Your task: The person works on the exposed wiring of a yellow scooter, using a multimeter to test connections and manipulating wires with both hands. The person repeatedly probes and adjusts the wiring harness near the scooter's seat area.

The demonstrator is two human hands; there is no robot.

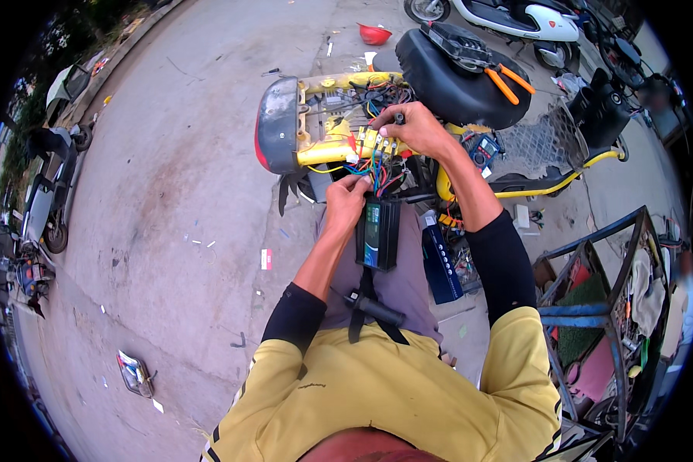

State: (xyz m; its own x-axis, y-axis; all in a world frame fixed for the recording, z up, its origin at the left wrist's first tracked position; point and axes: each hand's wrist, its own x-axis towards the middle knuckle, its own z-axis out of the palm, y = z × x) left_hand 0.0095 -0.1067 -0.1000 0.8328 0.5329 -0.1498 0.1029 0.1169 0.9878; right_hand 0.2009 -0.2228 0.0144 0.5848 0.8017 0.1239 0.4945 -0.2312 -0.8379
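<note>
An opened yellow scooter [316, 157] lies across my front with bundled coloured wires [376, 169] and yellow connector blocks [369, 140]. My right hand [416, 131] is closed at those blocks, gripping what looks like a small dark tool [400, 118]. My left hand [346, 196] is lower, fingertips pinched on the wires just above a black controller box [376, 240] that rests over my legs. A dark twist-grip [377, 309] hangs below the box. A multimeter [485, 150] sits on the scooter to the right of my right hand.
The black seat [454, 92] carries orange-handled pliers [507, 83]. A red helmet-like bowl [374, 34] is beyond. A blue box [442, 266] lies by my right leg, a metal cart [585, 312] at right. Parked scooters [48, 192] stand left and behind; a small tray [135, 373] lies lower left.
</note>
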